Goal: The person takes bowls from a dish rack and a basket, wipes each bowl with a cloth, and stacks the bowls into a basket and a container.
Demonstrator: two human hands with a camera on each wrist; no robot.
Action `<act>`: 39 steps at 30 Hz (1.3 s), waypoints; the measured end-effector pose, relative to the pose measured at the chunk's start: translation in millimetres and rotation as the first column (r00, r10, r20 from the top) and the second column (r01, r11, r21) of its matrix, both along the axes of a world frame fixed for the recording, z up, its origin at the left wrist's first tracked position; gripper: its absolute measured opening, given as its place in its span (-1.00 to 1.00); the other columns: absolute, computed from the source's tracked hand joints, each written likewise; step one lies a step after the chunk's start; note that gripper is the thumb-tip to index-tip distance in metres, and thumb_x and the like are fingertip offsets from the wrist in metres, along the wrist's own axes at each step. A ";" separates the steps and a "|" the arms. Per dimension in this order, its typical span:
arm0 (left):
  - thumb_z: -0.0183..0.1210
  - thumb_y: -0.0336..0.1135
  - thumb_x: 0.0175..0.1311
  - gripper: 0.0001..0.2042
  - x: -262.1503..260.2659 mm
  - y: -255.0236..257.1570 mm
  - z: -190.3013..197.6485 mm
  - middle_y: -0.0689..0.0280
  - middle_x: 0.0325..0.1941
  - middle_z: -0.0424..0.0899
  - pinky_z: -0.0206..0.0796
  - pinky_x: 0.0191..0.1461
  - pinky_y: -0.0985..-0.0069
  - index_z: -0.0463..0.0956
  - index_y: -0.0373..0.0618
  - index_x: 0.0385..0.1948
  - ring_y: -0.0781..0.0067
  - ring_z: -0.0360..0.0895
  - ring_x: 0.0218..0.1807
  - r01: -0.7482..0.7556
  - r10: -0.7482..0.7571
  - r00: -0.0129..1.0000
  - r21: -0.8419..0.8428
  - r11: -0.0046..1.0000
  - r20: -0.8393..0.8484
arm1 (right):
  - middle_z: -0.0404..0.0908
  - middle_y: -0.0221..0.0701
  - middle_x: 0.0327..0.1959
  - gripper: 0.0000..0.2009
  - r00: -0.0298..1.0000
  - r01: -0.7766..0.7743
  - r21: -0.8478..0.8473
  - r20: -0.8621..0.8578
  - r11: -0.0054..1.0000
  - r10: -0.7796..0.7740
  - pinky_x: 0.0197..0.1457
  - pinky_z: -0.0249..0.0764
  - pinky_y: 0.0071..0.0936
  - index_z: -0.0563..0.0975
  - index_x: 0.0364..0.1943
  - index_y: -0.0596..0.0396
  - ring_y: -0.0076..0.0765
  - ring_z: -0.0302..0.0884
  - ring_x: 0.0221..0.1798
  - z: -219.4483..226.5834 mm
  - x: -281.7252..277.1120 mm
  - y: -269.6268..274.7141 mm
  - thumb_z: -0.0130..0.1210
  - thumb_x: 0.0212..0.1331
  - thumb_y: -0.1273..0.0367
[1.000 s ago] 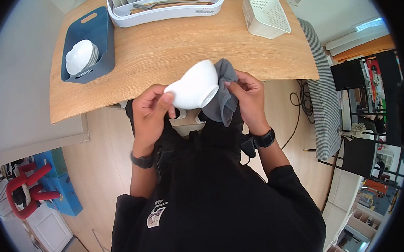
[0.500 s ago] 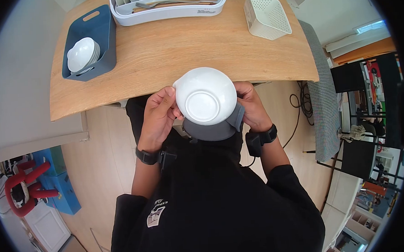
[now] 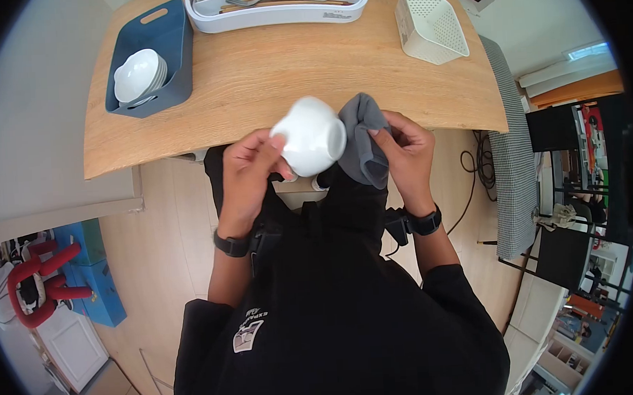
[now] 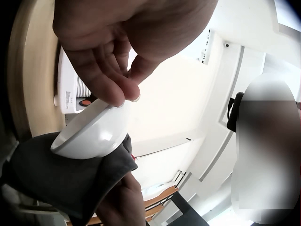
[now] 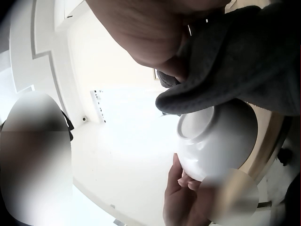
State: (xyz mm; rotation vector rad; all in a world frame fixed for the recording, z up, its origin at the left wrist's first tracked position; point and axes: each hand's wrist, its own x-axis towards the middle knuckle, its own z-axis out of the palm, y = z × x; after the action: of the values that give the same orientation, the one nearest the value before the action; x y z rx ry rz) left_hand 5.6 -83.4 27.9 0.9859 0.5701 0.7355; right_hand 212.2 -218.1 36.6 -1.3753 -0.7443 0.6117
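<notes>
A white bowl (image 3: 312, 135) is tilted on its side in front of the table edge, its foot ring facing the right hand. My left hand (image 3: 252, 174) pinches its rim between thumb and fingers; the left wrist view shows the fingertips at the rim of the bowl (image 4: 96, 134). In my right hand (image 3: 411, 160) a grey cloth (image 3: 364, 141) is gripped, thumb on top and fingers behind. The cloth hangs right beside the bowl, and in the right wrist view the cloth (image 5: 235, 61) overlaps the bowl's upper side.
On the wooden table (image 3: 288, 70), a blue bin (image 3: 174, 83) at the left holds several stacked white bowls (image 3: 138, 74). A white dish rack (image 3: 278, 17) with plates and utensils stands at the back. A white perforated basket (image 3: 423, 45) sits at the right.
The bowl turned from side-on to base towards the head camera, then back to tilted with its base to the right. The right hand with the cloth came out from behind it to its right.
</notes>
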 end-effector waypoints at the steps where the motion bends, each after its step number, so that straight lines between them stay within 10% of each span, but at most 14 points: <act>1: 0.19 -0.34 0.46 -0.81 0.8 -3.3 0.2 0.31 -0.42 0.69 0.39 -0.41 0.69 0.64 -0.32 -0.15 0.68 0.53 -0.53 0.071 -0.065 0.995 0.091 0.993 -0.069 | 0.75 -0.29 -0.07 -0.74 0.992 -0.012 0.025 0.124 1.000 0.009 0.06 0.57 -0.53 0.67 -0.02 0.29 -0.45 0.68 -0.05 -2.0 -4.1 1.6 0.20 0.21 0.66; 7: 0.22 -0.37 0.44 -0.82 -8.7 -8.6 13.1 0.40 -0.50 0.64 0.32 -0.47 0.72 0.67 -0.34 -0.20 0.75 0.47 -0.53 0.236 -0.227 0.972 0.253 0.938 -0.065 | 0.75 -0.32 -0.12 -0.74 0.975 0.029 -0.026 0.220 0.999 -0.022 0.07 0.54 -0.53 0.67 -0.05 0.30 -0.49 0.66 -0.07 -6.8 -2.3 2.7 0.18 0.17 0.68; 17: 0.24 -0.40 0.42 -0.80 -8.2 0.9 17.0 0.32 -0.36 0.69 0.42 -0.31 0.71 0.65 -0.38 -0.08 0.68 0.56 -0.44 -0.108 0.097 0.993 0.220 0.970 0.062 | 0.74 -0.38 -0.19 -0.76 0.988 -0.102 -0.076 0.107 0.992 0.110 -0.03 0.54 -0.59 0.67 -0.03 0.29 -0.57 0.65 -0.13 -1.7 -9.1 0.4 0.20 0.22 0.66; 23: 0.28 -0.45 0.36 -0.83 -34.1 52.3 40.2 0.25 -0.33 0.75 0.41 -0.21 0.63 0.71 -0.32 -0.10 0.60 0.62 -0.32 -0.340 0.506 0.858 0.641 0.688 -0.088 | 0.74 -0.36 -0.17 -0.74 0.993 -0.003 -0.060 0.120 0.998 0.010 -0.03 0.53 -0.60 0.65 0.00 0.32 -0.55 0.65 -0.15 5.3 2.2 -13.3 0.20 0.22 0.65; 25: 0.29 -0.45 0.35 -0.83 -47.5 77.6 42.8 0.27 -0.34 0.75 0.43 -0.17 0.61 0.72 -0.30 -0.11 0.59 0.62 -0.29 -0.378 0.678 0.734 0.808 0.452 -0.036 | 0.74 -0.36 -0.19 -0.73 0.987 0.022 -0.060 0.162 0.998 -0.012 -0.08 0.51 -0.62 0.65 0.02 0.32 -0.56 0.64 -0.17 1.8 7.3 -21.4 0.19 0.23 0.64; 31: 0.31 -0.41 0.34 -0.85 -85.8 135.0 40.3 0.23 -0.27 0.79 0.47 -0.12 0.56 0.74 -0.23 -0.15 0.52 0.67 -0.24 -0.352 0.846 0.532 0.918 0.182 0.036 | 0.73 -0.38 -0.19 -0.74 0.978 0.135 -0.079 0.168 0.988 -0.120 -0.07 0.49 -0.64 0.65 0.02 0.30 -0.59 0.62 -0.18 5.6 11.9 -44.8 0.21 0.23 0.62; 39: 0.32 -0.36 0.32 -0.86 -89.6 158.7 29.9 0.21 -0.26 0.80 0.49 -0.17 0.50 0.75 -0.16 -0.17 0.42 0.70 -0.29 -0.197 0.908 0.418 0.979 0.051 0.037 | 0.73 -0.39 -0.21 -0.73 0.962 0.244 -0.045 0.139 0.969 -0.235 -0.07 0.48 -0.64 0.64 0.04 0.29 -0.59 0.61 -0.20 -1.1 17.6 -59.8 0.24 0.25 0.57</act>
State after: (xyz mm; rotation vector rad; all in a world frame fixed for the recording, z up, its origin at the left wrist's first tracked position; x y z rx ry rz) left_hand -84.0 75.3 57.9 2.2104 1.3537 1.6865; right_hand 229.8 -278.0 35.5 -1.5479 -0.6553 0.3571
